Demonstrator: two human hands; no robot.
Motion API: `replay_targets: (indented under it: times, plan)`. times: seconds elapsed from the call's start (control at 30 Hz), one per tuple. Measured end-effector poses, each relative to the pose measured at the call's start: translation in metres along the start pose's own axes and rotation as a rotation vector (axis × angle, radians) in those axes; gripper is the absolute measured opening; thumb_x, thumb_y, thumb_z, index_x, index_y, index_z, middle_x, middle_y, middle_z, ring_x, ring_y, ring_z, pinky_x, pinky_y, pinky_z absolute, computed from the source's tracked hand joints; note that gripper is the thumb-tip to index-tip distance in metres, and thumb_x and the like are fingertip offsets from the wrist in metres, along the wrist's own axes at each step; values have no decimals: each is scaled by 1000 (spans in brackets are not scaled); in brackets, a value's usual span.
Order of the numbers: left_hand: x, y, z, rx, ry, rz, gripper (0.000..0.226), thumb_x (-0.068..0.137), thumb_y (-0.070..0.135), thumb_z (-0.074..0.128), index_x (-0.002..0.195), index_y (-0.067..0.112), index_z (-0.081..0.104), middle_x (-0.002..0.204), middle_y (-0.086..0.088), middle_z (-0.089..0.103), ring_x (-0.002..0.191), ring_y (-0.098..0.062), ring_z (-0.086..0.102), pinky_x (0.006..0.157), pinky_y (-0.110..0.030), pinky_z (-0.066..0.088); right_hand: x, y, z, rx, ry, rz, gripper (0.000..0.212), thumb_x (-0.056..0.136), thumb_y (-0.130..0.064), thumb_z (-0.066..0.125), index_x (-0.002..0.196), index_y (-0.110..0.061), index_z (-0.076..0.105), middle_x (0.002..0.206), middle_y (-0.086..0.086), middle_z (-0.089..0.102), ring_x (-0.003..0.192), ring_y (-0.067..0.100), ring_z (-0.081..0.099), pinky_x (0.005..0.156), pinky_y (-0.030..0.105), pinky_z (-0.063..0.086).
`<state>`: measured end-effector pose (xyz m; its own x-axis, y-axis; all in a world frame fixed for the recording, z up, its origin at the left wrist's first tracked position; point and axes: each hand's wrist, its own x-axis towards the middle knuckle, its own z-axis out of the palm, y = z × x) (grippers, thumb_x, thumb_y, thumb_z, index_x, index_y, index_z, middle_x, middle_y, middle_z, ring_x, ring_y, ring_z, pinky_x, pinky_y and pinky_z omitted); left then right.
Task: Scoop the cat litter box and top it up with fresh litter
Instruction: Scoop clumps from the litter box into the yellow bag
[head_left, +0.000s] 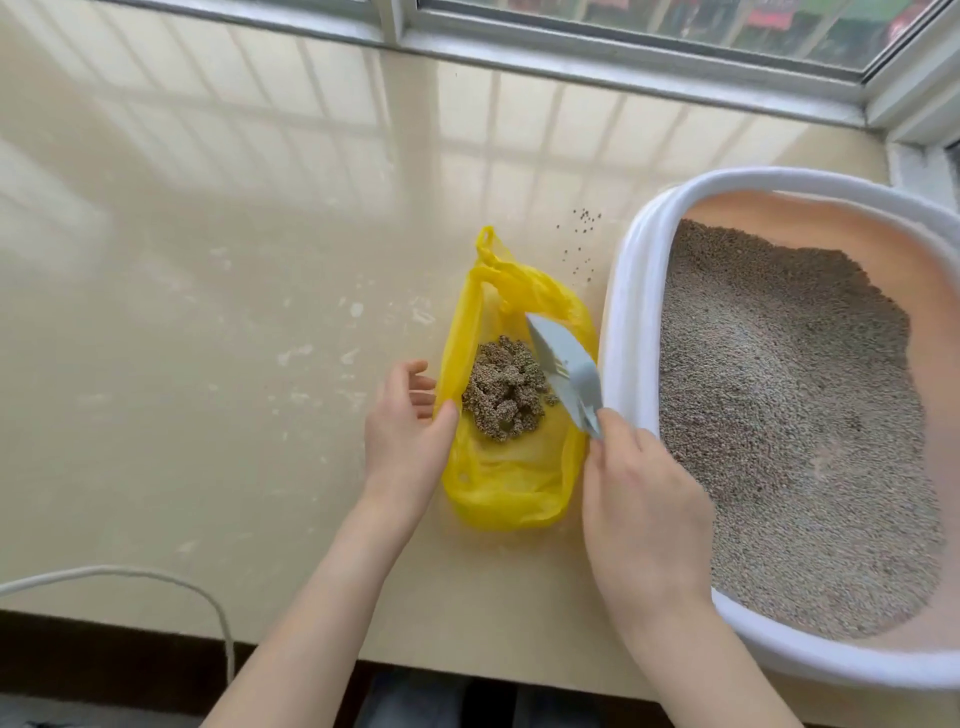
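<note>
The litter box, white-rimmed with a peach-coloured inside, sits at the right end of the pale glossy surface, its near edge reaching to the surface's front edge. Grey-beige litter fills most of its floor, with bare wall showing at the far right. Just to its left, touching or almost touching the box wall, lies a yellow plastic bag with its mouth spread open and its handles pointing away toward the window. A heap of darker, clumped litter lies inside the bag.

The right hand is at the gap between bag and box, over the box's near-left rim, its fingers wrapped round the handle of a pale blue-grey scoop. The scoop's blade is tilted on edge over the bag's right side, right beside the clumps. The left hand is at the bag's left edge, thumb pressed against the yellow plastic, fingers loosely curved and parted, gripping nothing.

A scatter of loose grains lies on the surface beyond the bag, close to the box's far-left corner. An aluminium window frame runs along the far edge of the surface. A white cable arcs across the near-left corner and drops over the front edge.
</note>
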<state>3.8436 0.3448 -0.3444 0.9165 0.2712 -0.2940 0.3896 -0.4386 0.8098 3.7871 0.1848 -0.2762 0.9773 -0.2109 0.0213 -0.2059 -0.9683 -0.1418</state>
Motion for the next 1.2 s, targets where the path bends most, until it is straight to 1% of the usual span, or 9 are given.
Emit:
replay_targets:
  times: [0.13, 0.23, 0.33, 0.57, 0.63, 0.73, 0.9, 1.0, 1.2]
  plan:
    - [-6, 12, 0, 133, 93, 225, 41, 79, 10, 68, 118, 10, 56, 111, -3, 55, 100, -15, 53, 89, -28, 44, 9, 16, -21, 602, -119, 288, 8, 92, -23, 58, 91, -21, 66, 71, -10, 64, 68, 18, 57, 61, 33, 36]
    - [-15, 31, 6, 126, 88, 357, 36, 79, 7, 67, 113, 12, 57, 106, -1, 55, 96, -13, 52, 84, -20, 41, 16, 42, -43, 1013, -166, 462, 20, 92, -22, 59, 78, -9, 65, 58, -6, 49, 54, 11, 40, 48, 23, 31]
    - [-27, 53, 21, 114, 30, 489, 31, 80, 7, 65, 109, 12, 59, 101, 1, 57, 92, -10, 53, 82, -10, 38, 19, 83, -67, 1146, -180, 559, 32, 93, -22, 57, 72, 1, 53, 59, 4, 36, 48, 13, 28, 38, 20, 21]
    - [-56, 88, 71, 181, -192, 776, 16, 81, 11, 64, 97, 9, 65, 95, -1, 60, 92, -14, 54, 84, -12, 37, 14, 212, -96, 555, -148, 475, 17, 83, -44, 66, 70, -34, 71, 48, -10, 57, 49, 8, 50, 53, 22, 43]
    - [-61, 91, 81, 209, -252, 856, 14, 82, 12, 62, 96, 7, 65, 96, -3, 60, 95, -16, 55, 87, -17, 39, 12, 245, -94, 237, -212, 444, 29, 79, -50, 64, 59, -29, 68, 49, -5, 59, 57, 18, 59, 60, 32, 50]
    - [-66, 87, 92, 272, -329, 977, 12, 84, 12, 60, 92, 6, 66, 97, -5, 62, 99, -20, 58, 91, -31, 43, 18, 279, -91, -182, -286, 326, 43, 83, -38, 62, 47, -17, 55, 42, 3, 47, 47, 28, 52, 47, 30, 41]
    - [-64, 72, 100, 311, -312, 1015, 18, 91, 11, 50, 92, 4, 67, 97, -6, 63, 98, -22, 57, 106, -35, 34, 46, 278, -82, -626, -388, 110, 27, 93, -22, 52, 67, -16, 48, 56, -2, 33, 63, 24, 45, 57, 24, 36]
    - [-64, 67, 103, 301, -310, 1002, 23, 94, 6, 43, 94, 2, 66, 98, -8, 62, 101, -24, 57, 106, -41, 36, 67, 277, -80, -662, -463, -40, 40, 90, -24, 55, 56, -13, 38, 54, -2, 38, 59, 23, 48, 51, 21, 34]
    - [-68, 66, 107, 281, -293, 950, 26, 93, 3, 37, 94, 2, 63, 98, -7, 60, 101, -22, 55, 111, -36, 29, 89, 279, -66, -196, -689, -130, 52, 83, -34, 67, 48, -15, 35, 41, -1, 26, 43, 16, 26, 47, 28, 25]
